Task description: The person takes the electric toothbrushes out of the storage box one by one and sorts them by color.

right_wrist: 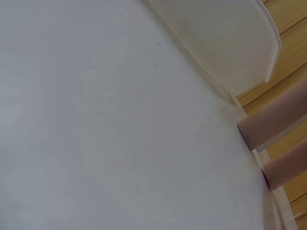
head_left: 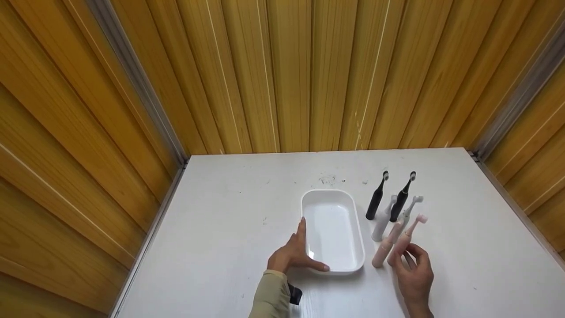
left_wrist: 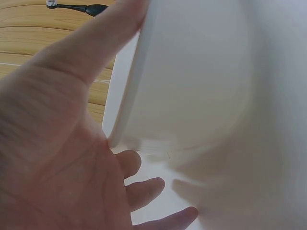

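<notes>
My left hand (head_left: 295, 252) is spread against a white rectangular tray (head_left: 359, 238), fingers along its left side and thumb on the near rim. The left wrist view shows this hand (left_wrist: 72, 134) with straight fingers beside the tray wall (left_wrist: 192, 81). To the right of the tray, my right hand (head_left: 415, 271) pinches the handle of a pink electric toothbrush (head_left: 402, 244), which stands upright. Another pink electric toothbrush (head_left: 382, 252) stands just left of it. In the right wrist view two pink handles (right_wrist: 276, 117) rest on the table; the right hand is out of that view.
Behind the pink pair stand two white electric toothbrushes (head_left: 380, 227) and two black ones (head_left: 375, 201), close together. The white table (head_left: 220, 251) is bounded by wood-patterned walls (head_left: 287, 79) at the back and sides.
</notes>
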Demonstrator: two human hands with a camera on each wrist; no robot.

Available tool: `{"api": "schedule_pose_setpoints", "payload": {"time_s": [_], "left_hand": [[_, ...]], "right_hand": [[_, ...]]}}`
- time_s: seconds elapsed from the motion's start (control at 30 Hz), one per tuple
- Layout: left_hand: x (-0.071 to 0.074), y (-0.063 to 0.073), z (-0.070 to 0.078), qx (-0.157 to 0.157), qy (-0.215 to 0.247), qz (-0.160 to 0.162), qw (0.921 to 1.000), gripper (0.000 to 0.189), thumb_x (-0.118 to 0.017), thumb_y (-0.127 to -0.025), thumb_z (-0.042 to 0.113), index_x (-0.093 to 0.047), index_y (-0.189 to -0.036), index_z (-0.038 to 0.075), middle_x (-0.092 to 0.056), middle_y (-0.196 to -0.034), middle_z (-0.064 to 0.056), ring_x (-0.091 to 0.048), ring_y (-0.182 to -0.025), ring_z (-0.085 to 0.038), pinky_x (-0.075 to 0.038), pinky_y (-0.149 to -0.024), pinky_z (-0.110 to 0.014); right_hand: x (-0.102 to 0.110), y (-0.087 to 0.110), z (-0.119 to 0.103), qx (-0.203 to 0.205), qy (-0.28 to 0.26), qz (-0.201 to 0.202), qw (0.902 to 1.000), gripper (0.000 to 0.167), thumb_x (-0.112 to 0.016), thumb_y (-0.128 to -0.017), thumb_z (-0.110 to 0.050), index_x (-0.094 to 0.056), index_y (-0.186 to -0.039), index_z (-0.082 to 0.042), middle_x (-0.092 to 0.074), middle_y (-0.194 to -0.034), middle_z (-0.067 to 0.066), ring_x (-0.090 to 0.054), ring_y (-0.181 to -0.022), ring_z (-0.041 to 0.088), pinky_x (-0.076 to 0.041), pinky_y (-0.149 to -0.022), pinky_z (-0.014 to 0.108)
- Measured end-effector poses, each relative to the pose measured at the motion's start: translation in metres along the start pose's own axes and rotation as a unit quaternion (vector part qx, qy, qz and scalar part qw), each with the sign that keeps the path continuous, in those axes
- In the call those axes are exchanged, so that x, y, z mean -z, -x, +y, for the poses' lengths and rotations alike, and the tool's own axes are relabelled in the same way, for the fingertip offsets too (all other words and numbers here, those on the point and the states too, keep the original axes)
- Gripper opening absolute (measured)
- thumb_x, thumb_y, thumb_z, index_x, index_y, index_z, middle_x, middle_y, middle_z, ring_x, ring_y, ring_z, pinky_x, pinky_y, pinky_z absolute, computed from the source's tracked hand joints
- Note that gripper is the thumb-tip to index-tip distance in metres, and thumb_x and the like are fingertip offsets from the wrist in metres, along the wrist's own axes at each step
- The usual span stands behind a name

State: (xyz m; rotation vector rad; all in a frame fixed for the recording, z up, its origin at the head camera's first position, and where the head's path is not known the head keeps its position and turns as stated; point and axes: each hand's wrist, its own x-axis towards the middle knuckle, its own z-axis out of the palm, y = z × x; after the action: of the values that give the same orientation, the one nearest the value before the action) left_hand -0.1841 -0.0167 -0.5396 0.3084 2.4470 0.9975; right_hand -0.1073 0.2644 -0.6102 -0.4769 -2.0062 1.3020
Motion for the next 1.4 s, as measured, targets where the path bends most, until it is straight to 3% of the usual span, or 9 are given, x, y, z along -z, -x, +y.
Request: {"api": "schedule_pose_setpoints", "payload": {"time_s": [0.17,0.4,0.5,1.1,1.4], "left_hand": [[0.0002,0.0,0.0009,-0.009,-0.003,-0.001,1.0,0.145,-0.09,-0.055,0.051,0.008,-0.154,0.013,-0.022,-0.155,-0.026,-0.022,-0.144,-0.041,-0.03,-0.113,-0.052],[0.0002,0.0004,-0.0001,-0.008,0.001,-0.001,1.0,0.144,-0.09,-0.055,0.05,0.008,-0.154,0.013,-0.021,-0.156,-0.024,-0.02,-0.144,-0.04,-0.03,-0.114,-0.052],[0.0001,0.0002,0.0,-0.008,0.001,-0.002,1.0,0.144,-0.09,-0.055,0.05,0.007,-0.154,0.013,-0.02,-0.156,-0.023,-0.02,-0.145,-0.04,-0.029,-0.114,-0.052],[0.0002,0.0001,-0.0001,-0.003,0.019,-0.005,0.9998,0.145,-0.091,-0.053,0.05,0.008,-0.154,0.015,-0.018,-0.157,-0.023,-0.019,-0.145,-0.04,-0.029,-0.114,-0.052],[0.0,0.0014,-0.0006,0.001,0.014,0.003,0.9999,0.144,-0.092,-0.053,0.048,0.005,-0.155,0.015,-0.02,-0.156,-0.024,-0.02,-0.145,-0.04,-0.029,-0.114,-0.053]], "right_hand": [[-0.0012,-0.0002,0.0008,0.001,-0.002,0.007,1.0,0.043,-0.074,-0.078,0.003,-0.053,-0.115,0.007,-0.056,-0.108,-0.003,-0.058,-0.106,0.008,-0.044,-0.087,0.004],[-0.0019,0.0014,0.0011,0.04,-0.009,0.015,0.9991,0.04,-0.074,-0.074,0.009,-0.055,-0.109,0.01,-0.056,-0.102,-0.007,-0.058,-0.1,0.0,-0.047,-0.086,0.006],[-0.0014,0.0017,0.0016,0.054,-0.002,0.016,0.9984,0.041,-0.074,-0.073,0.011,-0.055,-0.109,0.011,-0.057,-0.102,-0.004,-0.058,-0.1,0.003,-0.047,-0.087,0.007],[0.001,0.0044,-0.0032,0.032,0.034,-0.01,0.9989,0.045,-0.073,-0.075,0.01,-0.051,-0.114,0.009,-0.054,-0.108,0.004,-0.054,-0.103,0.004,-0.043,-0.089,0.004],[0.0037,0.0053,-0.0025,0.052,0.033,-0.004,0.9981,0.046,-0.075,-0.073,0.01,-0.051,-0.112,0.01,-0.056,-0.106,0.004,-0.059,-0.104,0.019,-0.043,-0.089,0.004]]}}
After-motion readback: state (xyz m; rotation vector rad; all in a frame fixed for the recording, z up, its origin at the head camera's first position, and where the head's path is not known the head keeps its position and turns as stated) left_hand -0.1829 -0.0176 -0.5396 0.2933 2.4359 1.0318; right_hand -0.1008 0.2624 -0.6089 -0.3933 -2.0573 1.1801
